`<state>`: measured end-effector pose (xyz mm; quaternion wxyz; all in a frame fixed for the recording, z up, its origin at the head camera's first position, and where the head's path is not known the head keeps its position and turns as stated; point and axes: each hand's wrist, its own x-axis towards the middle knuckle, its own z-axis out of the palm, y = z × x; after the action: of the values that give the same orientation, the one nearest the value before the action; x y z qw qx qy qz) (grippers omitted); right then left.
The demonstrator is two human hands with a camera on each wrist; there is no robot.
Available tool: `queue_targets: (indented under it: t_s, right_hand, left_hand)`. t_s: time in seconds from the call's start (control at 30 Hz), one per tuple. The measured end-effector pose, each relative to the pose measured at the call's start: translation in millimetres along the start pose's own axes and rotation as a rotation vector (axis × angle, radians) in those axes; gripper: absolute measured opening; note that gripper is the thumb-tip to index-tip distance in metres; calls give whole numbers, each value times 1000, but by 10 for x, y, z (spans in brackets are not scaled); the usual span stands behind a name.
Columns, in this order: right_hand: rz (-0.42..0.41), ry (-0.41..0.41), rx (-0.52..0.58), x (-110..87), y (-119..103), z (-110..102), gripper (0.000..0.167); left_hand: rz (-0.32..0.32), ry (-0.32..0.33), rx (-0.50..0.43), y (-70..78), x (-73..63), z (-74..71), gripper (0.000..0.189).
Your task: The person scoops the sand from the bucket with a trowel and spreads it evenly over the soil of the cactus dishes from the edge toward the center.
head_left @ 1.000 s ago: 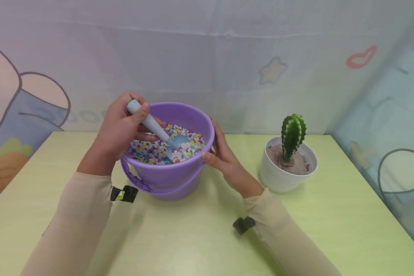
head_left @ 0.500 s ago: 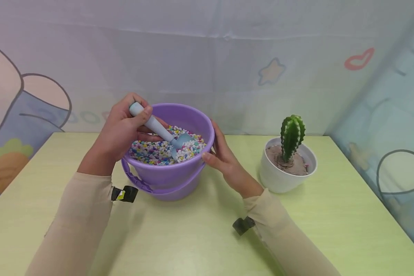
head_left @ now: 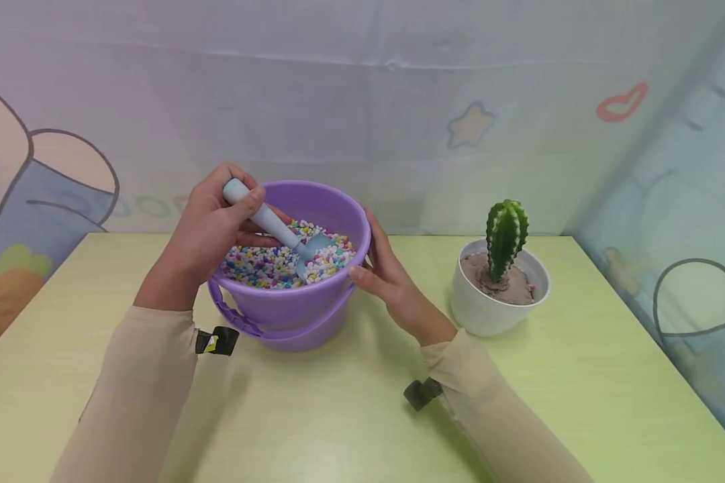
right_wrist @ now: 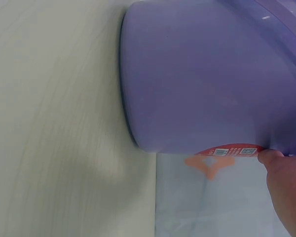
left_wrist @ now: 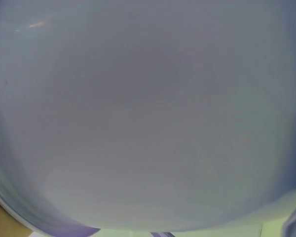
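In the head view a purple bucket (head_left: pixel 302 305) stands on the table, its handle hanging down in front. Small multicoloured pebble-like pieces (head_left: pixel 266 265) fill part of it. My left hand (head_left: pixel 211 218) holds a light blue toy shovel (head_left: pixel 272 223) by its handle over the bucket's left side. The shovel slants down to the right, its blade among the pieces. My right hand (head_left: pixel 399 288) grips the bucket's right side, thumb in front and fingers round the back. A fingertip (right_wrist: pixel 270 157) touches the bucket wall (right_wrist: pixel 202 79) in the right wrist view. A smooth greyish surface (left_wrist: pixel 148 123) fills the left wrist view.
To the right on the light yellow-green table (head_left: pixel 338 416) stands a white pot (head_left: pixel 486 315) with a green cactus (head_left: pixel 506 238) in brown filling. A printed cloth backdrop (head_left: pixel 314 114) rises directly behind the table, and another printed panel (head_left: pixel 695 221) flanks its right side.
The shovel's blade has shifted slightly right within the pieces. Both hands keep their holds, and the bucket stays in place. The head view has drifted a little.
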<state>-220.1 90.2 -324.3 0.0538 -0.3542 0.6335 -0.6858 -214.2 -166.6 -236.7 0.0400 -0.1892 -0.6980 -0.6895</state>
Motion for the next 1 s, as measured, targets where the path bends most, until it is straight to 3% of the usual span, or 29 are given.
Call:
queue_targets:
  t_s: [1.0]
  right_hand:
    - [-46,5,-47,10,51,-22,81]
  left_hand:
    - [15,1,11,-27,22,5,19]
